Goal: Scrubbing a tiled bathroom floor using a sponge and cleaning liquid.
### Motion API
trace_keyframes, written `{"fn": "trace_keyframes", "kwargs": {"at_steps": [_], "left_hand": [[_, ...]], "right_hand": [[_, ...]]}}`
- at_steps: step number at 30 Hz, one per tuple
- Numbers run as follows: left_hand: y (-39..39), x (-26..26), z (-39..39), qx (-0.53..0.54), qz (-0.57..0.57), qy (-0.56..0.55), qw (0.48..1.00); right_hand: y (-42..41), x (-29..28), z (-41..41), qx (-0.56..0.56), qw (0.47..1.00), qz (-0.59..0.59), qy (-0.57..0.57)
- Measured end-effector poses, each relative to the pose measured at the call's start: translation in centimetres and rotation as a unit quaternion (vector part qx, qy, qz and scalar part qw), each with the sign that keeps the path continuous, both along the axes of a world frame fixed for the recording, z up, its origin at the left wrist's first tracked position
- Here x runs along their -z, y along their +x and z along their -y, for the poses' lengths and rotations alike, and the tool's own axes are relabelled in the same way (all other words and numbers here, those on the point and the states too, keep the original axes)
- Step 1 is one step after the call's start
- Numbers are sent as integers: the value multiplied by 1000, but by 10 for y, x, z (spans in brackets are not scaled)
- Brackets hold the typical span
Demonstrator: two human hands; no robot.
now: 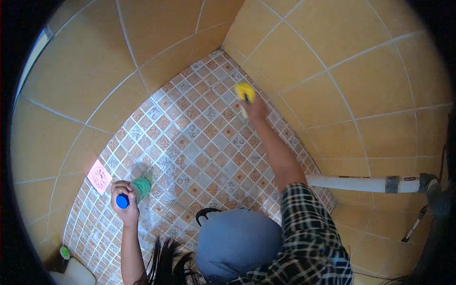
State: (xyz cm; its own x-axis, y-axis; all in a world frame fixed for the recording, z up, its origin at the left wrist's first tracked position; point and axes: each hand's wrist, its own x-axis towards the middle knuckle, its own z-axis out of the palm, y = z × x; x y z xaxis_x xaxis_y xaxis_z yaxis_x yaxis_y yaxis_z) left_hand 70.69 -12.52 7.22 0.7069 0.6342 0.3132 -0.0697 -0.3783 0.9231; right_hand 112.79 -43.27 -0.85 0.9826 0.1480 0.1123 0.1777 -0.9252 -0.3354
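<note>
My left hand (124, 201) is closed around the upper part of a clear bottle (141, 187) with a blue cap and green showing towards its base, over the mosaic-tiled floor (199, 142). Farther off, near the foot of the right wall, my right hand (255, 107) grips a yellow brush (245, 92), which is blurred. Its bristles cannot be made out. Wet, shiny patches with whitish suds lie on the tiles between my hands.
A square drain cover (99, 177) lies by the left wall. A white pipe (349, 183) with grey joints runs along the right side. At lower left are a green-headed brush (65, 252) and a pale fixture (79, 272). Tiled walls (306, 71) meet at the far corner.
</note>
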Motion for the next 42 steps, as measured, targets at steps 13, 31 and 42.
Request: {"fn": "trace_keyframes", "kwargs": {"at_steps": [13,31,42], "left_hand": [[-27,-7,-12,-36,-7,23,999],[-205,-63,-25,19,-88,-60,994],[-355,-62,-24,-166,-96,-35,981]], "right_hand": [[-49,7,163,121,985,-39,-113],[-247,-21,-115,-296,937,-181,-42],[-234,-26,-139,-218,967,-81,-106]]}}
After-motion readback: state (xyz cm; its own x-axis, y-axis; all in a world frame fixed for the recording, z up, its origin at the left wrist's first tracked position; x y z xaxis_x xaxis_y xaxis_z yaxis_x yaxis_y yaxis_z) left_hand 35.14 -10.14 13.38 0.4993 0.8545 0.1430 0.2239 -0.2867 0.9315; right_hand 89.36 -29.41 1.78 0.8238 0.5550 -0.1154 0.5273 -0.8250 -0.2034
